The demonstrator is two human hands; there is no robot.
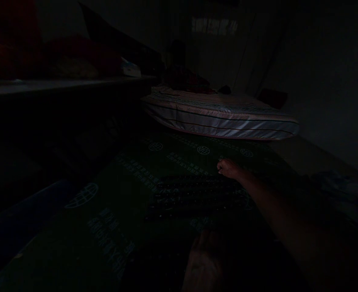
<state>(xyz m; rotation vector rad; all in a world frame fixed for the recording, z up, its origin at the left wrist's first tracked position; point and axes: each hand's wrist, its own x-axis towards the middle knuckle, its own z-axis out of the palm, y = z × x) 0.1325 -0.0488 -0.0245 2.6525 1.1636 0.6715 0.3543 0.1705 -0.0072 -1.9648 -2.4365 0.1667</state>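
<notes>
The room is very dark. My right hand (228,168) reaches forward with its fingers curled closed at the far edge of a dark patterned cloth (194,196) that lies on a green printed mat (127,178). It seems to pinch the cloth's edge, though the grip is hard to make out. My left hand (205,259) is low in the picture, near the cloth's near edge; its fingers are lost in shadow.
A thin striped mattress (218,115) lies on the floor beyond the mat. A low shelf or ledge (60,85) with bundled things runs along the left. Dark clothes (188,81) sit at the mattress's far end. Crumpled fabric (343,190) lies at the right.
</notes>
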